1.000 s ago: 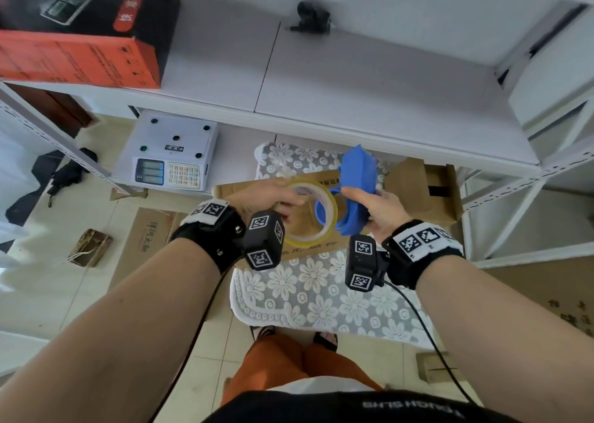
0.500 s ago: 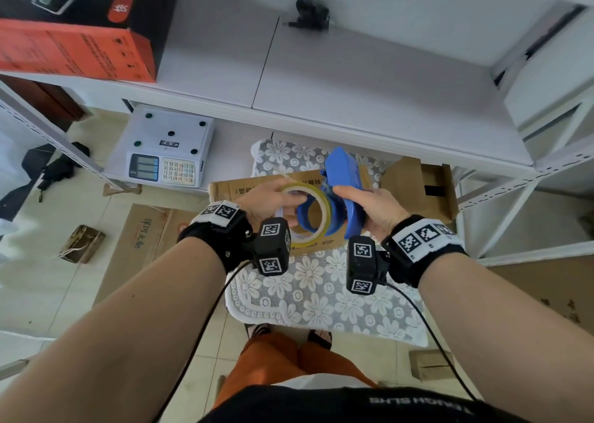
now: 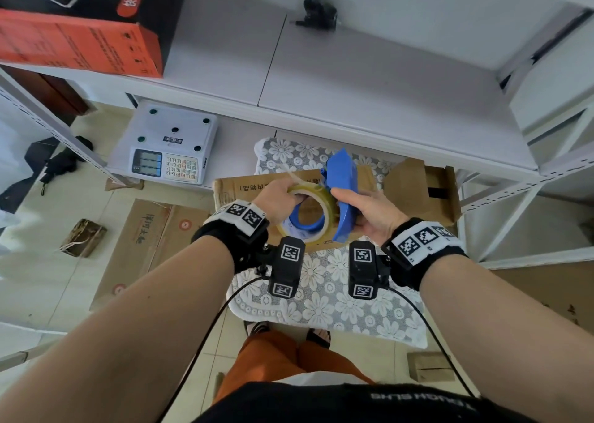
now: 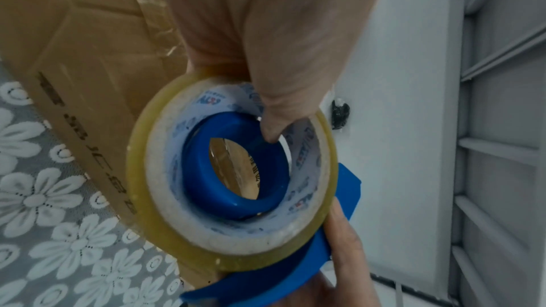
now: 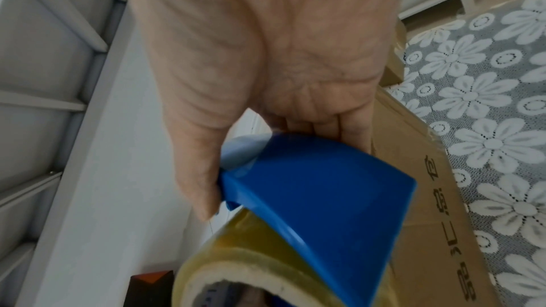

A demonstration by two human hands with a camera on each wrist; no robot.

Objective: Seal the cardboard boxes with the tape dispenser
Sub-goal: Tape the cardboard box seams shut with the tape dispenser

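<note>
My right hand (image 3: 353, 205) grips a blue tape dispenser (image 3: 342, 178) by its flat side, held upright above a closed cardboard box (image 3: 244, 186). My left hand (image 3: 287, 196) holds a yellowish roll of clear tape (image 3: 310, 192) against the dispenser. In the left wrist view the tape roll (image 4: 159, 172) sits loosely round the dispenser's blue hub (image 4: 200, 172), my left hand (image 4: 266, 43) has its thumb hooked inside the core, and the box (image 4: 88, 55) lies behind. In the right wrist view my right hand (image 5: 266, 55) clasps the dispenser (image 5: 325, 195) over the roll (image 5: 236, 253).
The box lies on a floral cloth (image 3: 321, 294). A second, open cardboard box (image 3: 418, 188) stands to its right. A white scale (image 3: 167, 152) sits at left under a white shelf (image 3: 353, 85) bearing a red-and-black carton (image 3: 80, 37). Flattened cartons (image 3: 144, 239) lie on the floor.
The left hand has brought the tape roll rightward onto the dispenser's hub. The dispenser has turned more upright and both hands have drawn closer together.
</note>
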